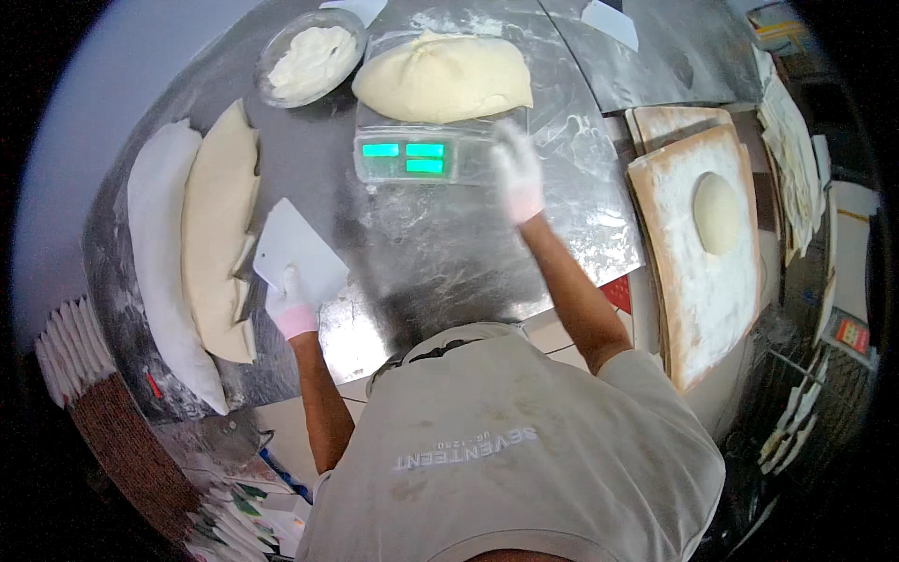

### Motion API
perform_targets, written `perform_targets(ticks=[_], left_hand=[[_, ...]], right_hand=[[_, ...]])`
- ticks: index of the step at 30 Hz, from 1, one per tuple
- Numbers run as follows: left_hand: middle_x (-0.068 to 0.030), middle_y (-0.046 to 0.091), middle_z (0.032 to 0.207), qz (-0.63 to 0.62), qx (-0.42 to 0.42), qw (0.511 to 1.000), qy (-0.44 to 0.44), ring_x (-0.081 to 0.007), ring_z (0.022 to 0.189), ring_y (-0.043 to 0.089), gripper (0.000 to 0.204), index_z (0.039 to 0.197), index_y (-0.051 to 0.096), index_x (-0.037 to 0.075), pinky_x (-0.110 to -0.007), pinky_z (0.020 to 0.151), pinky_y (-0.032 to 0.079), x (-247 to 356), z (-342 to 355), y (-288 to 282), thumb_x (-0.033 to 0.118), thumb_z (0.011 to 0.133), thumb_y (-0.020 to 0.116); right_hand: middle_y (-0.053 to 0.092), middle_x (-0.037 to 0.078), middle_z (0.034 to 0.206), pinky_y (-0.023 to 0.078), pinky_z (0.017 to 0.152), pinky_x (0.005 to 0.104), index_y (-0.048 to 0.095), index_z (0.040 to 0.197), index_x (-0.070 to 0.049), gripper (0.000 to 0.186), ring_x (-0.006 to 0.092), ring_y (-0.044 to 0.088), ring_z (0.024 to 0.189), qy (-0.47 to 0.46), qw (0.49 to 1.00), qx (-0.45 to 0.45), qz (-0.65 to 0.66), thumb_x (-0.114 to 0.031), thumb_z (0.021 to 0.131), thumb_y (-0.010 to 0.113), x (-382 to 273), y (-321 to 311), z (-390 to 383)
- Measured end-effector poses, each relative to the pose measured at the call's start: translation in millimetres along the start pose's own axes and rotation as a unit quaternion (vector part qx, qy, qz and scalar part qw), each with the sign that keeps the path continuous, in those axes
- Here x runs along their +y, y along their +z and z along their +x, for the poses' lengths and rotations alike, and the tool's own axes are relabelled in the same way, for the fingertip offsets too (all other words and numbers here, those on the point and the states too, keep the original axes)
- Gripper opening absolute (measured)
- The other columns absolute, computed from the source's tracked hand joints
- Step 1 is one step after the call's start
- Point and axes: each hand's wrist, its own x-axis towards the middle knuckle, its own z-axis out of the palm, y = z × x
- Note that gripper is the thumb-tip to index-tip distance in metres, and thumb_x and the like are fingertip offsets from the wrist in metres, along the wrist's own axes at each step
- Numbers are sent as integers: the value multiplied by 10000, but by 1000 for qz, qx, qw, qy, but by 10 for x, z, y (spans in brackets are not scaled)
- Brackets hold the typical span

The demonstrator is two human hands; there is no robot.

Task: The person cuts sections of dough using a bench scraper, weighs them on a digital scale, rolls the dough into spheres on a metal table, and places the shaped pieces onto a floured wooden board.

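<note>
My left hand [290, 306], in a white glove with a pinkish cuff, grips a white dough scraper [298, 245] by its near edge, low over the metal table. A large mass of pale dough [445, 80] rests on a digital scale [478, 155] with lit green displays. Beside the scale's right front corner, just below the dough, is my right hand [518, 176], gloved alike. Its fingers stretch away from me, slightly blurred, and nothing shows in them. Left of the scraper lies a long strip of dough [215, 234] with a ragged cut edge, against a rolled white cloth [167, 244].
A round bowl of white flour [314, 61] stands left of the scale. At right, a round dough piece [716, 214] sits on a floured wooden board [679, 253], stacked on others. A white sheet-like piece [611, 23] lies at the far edge. Stacked cloths [788, 155] hang far right.
</note>
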Motion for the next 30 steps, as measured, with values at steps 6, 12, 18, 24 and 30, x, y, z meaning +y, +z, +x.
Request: perform_targets(ticks=[6, 12, 18, 24, 30], left_hand=[[-158, 668, 993, -19, -165, 986, 28, -207, 900, 626, 319, 1091, 616, -64, -327, 796, 481, 240, -81, 697, 195, 913, 562], [-206, 652, 957, 170, -255, 924, 227, -363, 870, 631, 297, 1086, 604, 20, -416, 758, 484, 1175, 22, 1391, 245, 913, 514], [-235, 639, 913, 347, -300, 807, 372, -388, 871, 636, 289, 999, 613, 54, -517, 729, 475, 1994, 108, 2227, 297, 915, 480], [-177, 666, 1029, 470, -372, 749, 283, -332, 969, 644, 295, 1105, 627, 88, -442, 810, 506, 2408, 133, 2871, 241, 903, 476], [-184, 669, 1023, 430, -385, 766, 284, -347, 981, 637, 291, 1027, 663, 68, -431, 813, 503, 1965, 440, 3087, 258, 893, 487]], right_hand=[[418, 260, 1385, 282, 1096, 389, 428, 1325, 60, 511, 351, 377, 1317, 50, 995, 84, 24, -296, 961, 470, 575, -332, 1119], [496, 186, 1303, 348, 1039, 340, 450, 1313, 58, 492, 250, 463, 1221, 96, 990, 9, 106, -294, 970, 472, 341, -206, 847], [585, 177, 1217, 430, 951, 312, 524, 1248, 54, 419, 238, 554, 1127, 258, 922, 67, 281, -197, 913, 525, 692, -433, 710], [645, 178, 1032, 452, 883, 336, 623, 1109, 18, 327, 272, 601, 993, 200, 966, 55, 157, -183, 864, 540, 857, -427, 691], [636, 195, 917, 460, 828, 371, 619, 1068, 20, 333, 311, 607, 913, 108, 993, 26, 42, -179, 806, 575, 810, -422, 698]])
